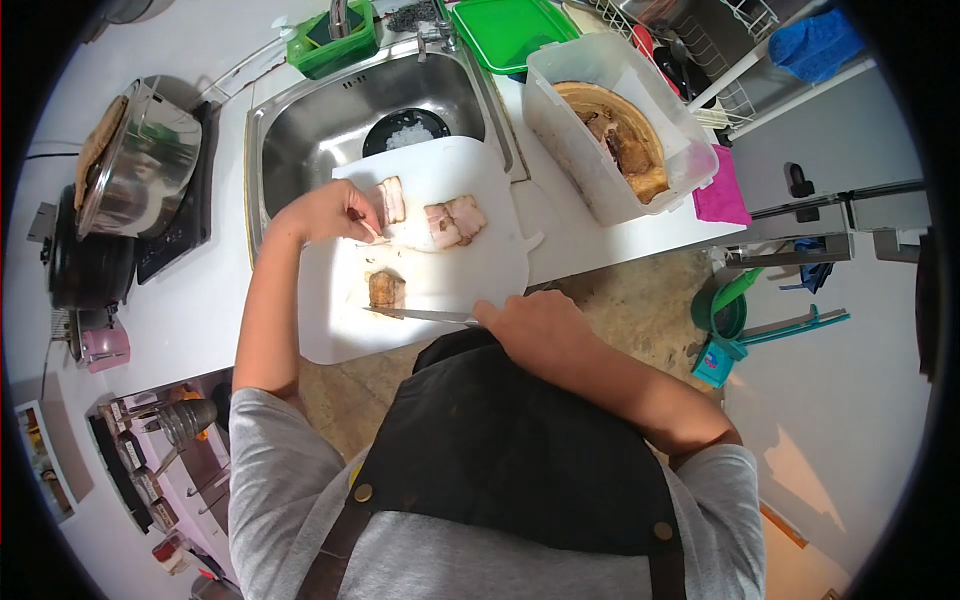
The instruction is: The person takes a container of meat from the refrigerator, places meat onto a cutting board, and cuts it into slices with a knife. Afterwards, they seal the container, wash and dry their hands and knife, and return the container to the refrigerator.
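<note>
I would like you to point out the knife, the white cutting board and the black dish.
Knife (430,315), head view: middle of blade.
White cutting board (480,285), head view: bare surface.
Black dish (373,139), head view: left rim.

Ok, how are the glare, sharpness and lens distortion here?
In the head view, strong light nearly washes out the left part of the white cutting board; the knife blade reads clearly; the same view shows fisheye curvature and black corners.
</note>
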Tool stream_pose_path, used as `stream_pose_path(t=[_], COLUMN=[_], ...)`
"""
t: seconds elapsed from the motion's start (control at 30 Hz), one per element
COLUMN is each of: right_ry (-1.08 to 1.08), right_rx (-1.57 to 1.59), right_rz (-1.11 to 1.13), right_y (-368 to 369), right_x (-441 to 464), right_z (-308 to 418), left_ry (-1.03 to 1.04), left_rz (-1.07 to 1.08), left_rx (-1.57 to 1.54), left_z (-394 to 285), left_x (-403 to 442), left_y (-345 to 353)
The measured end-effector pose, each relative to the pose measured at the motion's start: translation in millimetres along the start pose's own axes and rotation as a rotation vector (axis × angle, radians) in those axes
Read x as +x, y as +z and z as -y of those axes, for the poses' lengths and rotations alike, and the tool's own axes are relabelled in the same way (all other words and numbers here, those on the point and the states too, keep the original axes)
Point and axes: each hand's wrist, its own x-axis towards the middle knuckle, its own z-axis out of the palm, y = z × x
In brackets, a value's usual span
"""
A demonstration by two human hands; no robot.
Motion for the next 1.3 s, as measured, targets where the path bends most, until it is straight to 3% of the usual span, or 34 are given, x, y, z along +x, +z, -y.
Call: stream_pose_path(t=[0.13,0.37,0.43,0.47,0.53,0.6,0.67,0.73,0.83,0.97,1.07,1.17,1.23,1.3], right_ry=[0.046,0.116,0.122,0.142,0.153,0.197,0.204,0.215,0.185,0.209,0.212,0.209,0.218,0.245], right_rx=[-0.017,0.037,0.05,0.114,0.186,0.308,0.361,0.409,0.41,0.372,0.381,0.353,0.335,0.366], right_rz=[0.075,0.021,0.018,-0.038,-0.079,-0.241,-0.125,-0.012,0.118,0.101,0.047,0.054,0.083,0.051], right_y=[-1,6,9,14,26,37,43,46,50,55,56,58,58,56], right_x=[-4,-15,-17,-18,-16,-13,-7,-1,7,10,11,10,9,7], right_z=[4,-2,-7,-11,-15,-15,-12,-8,-4,1,4,1,-2,-6], left_ry=[0.007,-0.068,0.224,0.214,0.16,0.065,0.059,0.12,0.119,0.018,0.064,0.077,0.076,-0.016], left_rz=[-0.095,-0.264,-0.618,-0.62,-1.005,-1.176,-1.161,-0.844,-0.686,-0.701,-0.969,-0.99,-0.877,-0.87], left_rx=[0.297,0.458,0.322,0.318,0.201,0.008,-0.19,0.009,0.129,0.072,0.118,0.186,0.23,0.24], left_z=[-1,-2,0,3,10,17,15,-3,-7,22,9,-10,-2,-5], left_x=[17,29,14,4,-20,-41,-51,-64,-65,-66,-55,-48,-45,-45], left_y=[-11,-10,0,4,16,56,108,131,141,152,165,162,159,154])
